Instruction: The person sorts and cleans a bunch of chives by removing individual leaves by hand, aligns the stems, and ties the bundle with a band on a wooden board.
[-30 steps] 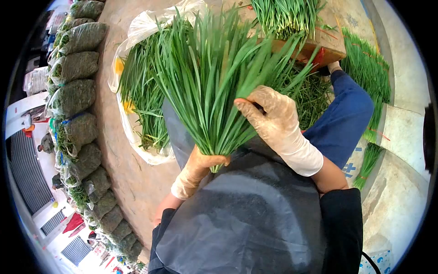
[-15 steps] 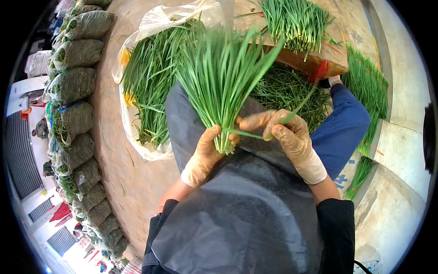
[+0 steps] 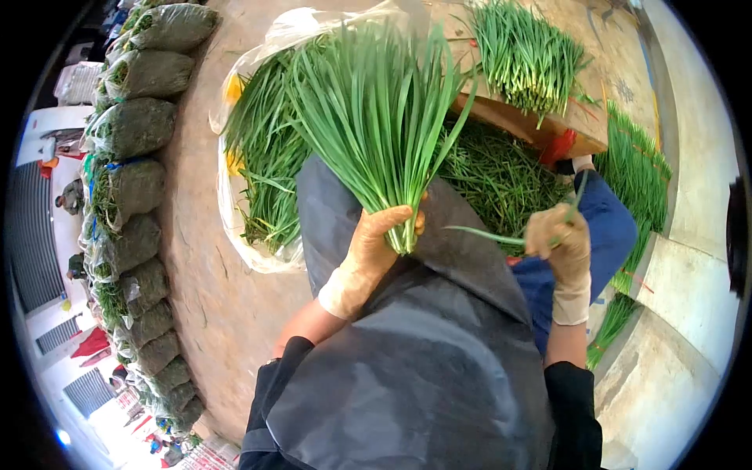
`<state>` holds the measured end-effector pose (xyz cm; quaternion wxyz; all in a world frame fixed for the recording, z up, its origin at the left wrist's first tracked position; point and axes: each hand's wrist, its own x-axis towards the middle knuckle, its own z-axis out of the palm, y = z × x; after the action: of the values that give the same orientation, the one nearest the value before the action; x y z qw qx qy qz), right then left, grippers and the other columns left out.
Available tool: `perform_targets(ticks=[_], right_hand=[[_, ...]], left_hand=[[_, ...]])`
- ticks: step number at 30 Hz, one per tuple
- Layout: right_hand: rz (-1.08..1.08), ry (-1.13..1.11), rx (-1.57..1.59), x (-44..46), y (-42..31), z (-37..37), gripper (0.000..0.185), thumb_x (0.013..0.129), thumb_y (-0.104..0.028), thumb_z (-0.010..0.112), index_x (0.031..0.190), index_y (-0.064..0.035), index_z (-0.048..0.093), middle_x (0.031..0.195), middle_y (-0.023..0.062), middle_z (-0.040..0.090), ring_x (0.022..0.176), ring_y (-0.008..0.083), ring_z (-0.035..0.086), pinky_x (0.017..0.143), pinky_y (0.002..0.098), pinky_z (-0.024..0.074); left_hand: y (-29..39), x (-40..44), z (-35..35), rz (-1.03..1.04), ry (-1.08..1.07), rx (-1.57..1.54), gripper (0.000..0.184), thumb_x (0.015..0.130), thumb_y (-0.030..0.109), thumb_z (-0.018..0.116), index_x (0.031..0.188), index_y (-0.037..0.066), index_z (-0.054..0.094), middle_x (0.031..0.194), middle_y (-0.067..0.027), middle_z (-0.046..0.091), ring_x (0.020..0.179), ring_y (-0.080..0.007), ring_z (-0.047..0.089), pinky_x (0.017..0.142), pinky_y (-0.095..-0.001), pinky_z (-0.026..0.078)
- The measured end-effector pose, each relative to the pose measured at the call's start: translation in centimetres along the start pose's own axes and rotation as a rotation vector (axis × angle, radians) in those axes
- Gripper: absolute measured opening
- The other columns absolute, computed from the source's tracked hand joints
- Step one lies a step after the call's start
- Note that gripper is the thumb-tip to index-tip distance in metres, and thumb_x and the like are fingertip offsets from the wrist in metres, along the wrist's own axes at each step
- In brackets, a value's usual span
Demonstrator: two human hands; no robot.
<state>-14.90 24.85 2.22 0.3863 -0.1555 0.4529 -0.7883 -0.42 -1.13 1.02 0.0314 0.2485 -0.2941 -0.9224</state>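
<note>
My left hand [image 3: 377, 241], in a pale glove, is wrapped round the lower stalks of a fanned bunch of long green leaves [image 3: 384, 125]. The leaf tips point away from me and the pale cut ends stick out below my fingers. To the right, my gloved right hand [image 3: 560, 235] is closed on a single loose leaf [image 3: 486, 233], slightly blurred. That leaf extends out on both sides of the fingers. Under both hands lies a dark apron [image 3: 407, 352] over my lap.
An open plastic bag [image 3: 235, 200] of leaves lies at upper left. Loose trimmings [image 3: 501, 168] lie beyond my knees, beside a wooden board [image 3: 587, 121] bearing more leaves. Tied bundles [image 3: 634, 172] line the right. Filled sacks [image 3: 137, 129] form a row at far left.
My right hand has gone from the bunch to the right, with a single leaf pulled away in its fingers. The left hand still holds the bunch. The whole view has shifted a little.
</note>
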Motion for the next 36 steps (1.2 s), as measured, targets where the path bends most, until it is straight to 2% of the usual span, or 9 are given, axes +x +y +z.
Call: perform_targets(ticks=[2, 4, 5, 6, 10, 22, 28, 31, 36], right_hand=[[-0.099, -0.128, 0.111, 1.3, 1.3, -2.4, 0.019, 0.085, -0.023, 0.066, 0.085, -0.0044, 0.061, 0.071, 0.0126, 0.062, 0.07, 0.0279, 0.063, 0.067, 0.037, 0.0513], [-0.369, 0.041, -1.83, 2.0, 2.2, -1.7, 0.018, 0.086, -0.02, 0.063, 0.097, -0.0044, 0.062, 0.079, 0.0122, 0.065, 0.073, 0.0276, 0.065, 0.065, 0.033, 0.053], [-0.514, 0.122, -1.985, 3.7, 0.3, 1.9, 0.023, 0.082, -0.014, 0.066, 0.101, -0.003, 0.063, 0.092, 0.0141, 0.067, 0.082, 0.0306, 0.067, 0.074, 0.0365, 0.0537], [-0.389, 0.311, -1.32, 4.8, -1.7, 6.9, 0.023, 0.079, -0.01, 0.068, 0.1, -0.0026, 0.063, 0.095, 0.0129, 0.068, 0.084, 0.0319, 0.067, 0.077, 0.0398, 0.053], [-1.009, -0.222, -1.432, 7.0, -2.3, 12.8, 0.025, 0.068, -0.016, 0.069, 0.092, -0.0099, 0.065, 0.097, 0.0039, 0.065, 0.09, 0.0253, 0.065, 0.078, 0.0385, 0.0511], [-0.582, 0.126, -1.468, 6.4, -0.6, 11.2, 0.04, 0.072, -0.029, 0.078, 0.101, -0.01, 0.058, 0.08, 0.003, 0.06, 0.072, 0.025, 0.059, 0.067, 0.0367, 0.0462], [-0.495, 0.385, -1.163, 7.8, -0.2, 11.0, 0.075, 0.075, -0.015, 0.075, 0.14, -0.0112, 0.037, 0.102, 0.0106, 0.062, 0.082, 0.0256, 0.063, 0.075, 0.0362, 0.0515], [-1.05, 0.372, -1.611, 8.8, -0.3, 10.2, 0.058, 0.065, -0.01, 0.073, 0.12, -0.0203, 0.06, 0.099, 0.0054, 0.055, 0.089, 0.0258, 0.054, 0.073, 0.0378, 0.0474], [-0.795, 0.255, -1.444, 7.9, 0.0, 11.4, 0.028, 0.065, -0.022, 0.077, 0.087, -0.0134, 0.063, 0.093, 0.0054, 0.055, 0.088, 0.027, 0.054, 0.074, 0.0415, 0.0442]], left_hand=[[0.7, -0.6, 0.2, 0.089, -0.008, 0.161, 0.048, 0.074, 0.016, 0.071, 0.116, -0.001, 0.056, 0.099, -0.0105, 0.063, 0.071, -0.0168, 0.058, 0.062, -0.0286, 0.048], [1.4, -1.5, 0.4, 0.084, -0.013, 0.234, 0.048, 0.071, 0.016, 0.074, 0.113, -0.001, 0.057, 0.099, -0.0111, 0.064, 0.073, -0.0184, 0.061, 0.063, -0.0302, 0.051], [1.6, -2.1, 0.4, 0.049, -0.026, 0.311, 0.046, 0.071, 0.012, 0.071, 0.112, -0.002, 0.057, 0.1, -0.0117, 0.063, 0.076, -0.0193, 0.062, 0.067, -0.0309, 0.052], [1.5, -2.1, 0.5, 0.001, -0.054, 0.386, 0.044, 0.07, 0.007, 0.069, 0.111, -0.002, 0.056, 0.1, -0.0123, 0.063, 0.079, -0.0202, 0.064, 0.071, -0.0317, 0.053], [1.3, -3.5, 3.3, 0.041, -0.03, 0.427, 0.058, 0.068, 0.007, 0.071, 0.122, 0.0, 0.05, 0.107, -0.0111, 0.061, 0.089, -0.0206, 0.064, 0.075, -0.0332, 0.054], [1.1, -4.3, 0.8, -0.262, -0.192, 0.301, 0.059, 0.066, 0.019, 0.081, 0.115, -0.001, 0.055, 0.091, -0.0101, 0.064, 0.08, -0.0199, 0.064, 0.069, -0.0307, 0.052], [0.5, -4.3, 1.6, -0.238, -0.142, 0.302, 0.053, 0.067, 0.021, 0.081, 0.106, -0.004, 0.057, 0.078, -0.0139, 0.065, 0.068, -0.021, 0.063, 0.06, -0.0298, 0.05], [0.5, -3.9, 1.1, -0.248, -0.165, 0.286, 0.051, 0.068, 0.017, 0.078, 0.109, -0.003, 0.057, 0.084, -0.0125, 0.065, 0.072, -0.0207, 0.064, 0.064, -0.0299, 0.051], [1.0, -3.9, 2.2, -0.262, -0.117, 0.318, 0.051, 0.07, 0.014, 0.077, 0.114, -0.001, 0.055, 0.092, -0.0098, 0.064, 0.079, -0.0191, 0.065, 0.072, -0.0299, 0.053]])
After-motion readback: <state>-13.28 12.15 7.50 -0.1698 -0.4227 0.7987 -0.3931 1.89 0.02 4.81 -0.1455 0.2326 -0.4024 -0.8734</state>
